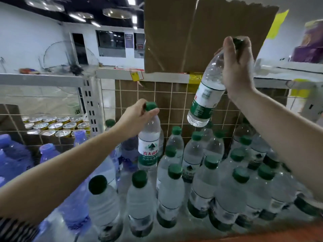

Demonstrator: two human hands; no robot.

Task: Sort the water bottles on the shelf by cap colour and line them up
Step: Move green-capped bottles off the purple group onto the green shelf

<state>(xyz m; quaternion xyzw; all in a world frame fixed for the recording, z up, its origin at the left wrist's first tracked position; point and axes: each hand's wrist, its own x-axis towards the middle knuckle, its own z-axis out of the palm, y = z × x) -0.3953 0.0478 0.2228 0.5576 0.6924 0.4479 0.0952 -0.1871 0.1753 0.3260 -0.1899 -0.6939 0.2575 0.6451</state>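
My left hand (138,117) grips the neck of an upright green-capped water bottle (149,145), held just above the rows. High at the right, my right hand (236,67) clasps the top of a second green-labelled bottle (206,95), which hangs tilted well above the shelf; its cap is mostly hidden by my fingers. Below them several green-capped bottles (174,187) stand in rows across the middle and right of the shelf. Blue and purple-tinted bottles (78,203) crowd the left side.
A tiled wire grid (167,102) backs the shelf. Behind the grid at the left lie several gold-rimmed cans (56,126). A brown cardboard sheet (192,32) stands on the upper shelf board (157,76). Purple boxes (309,49) sit at the upper right.
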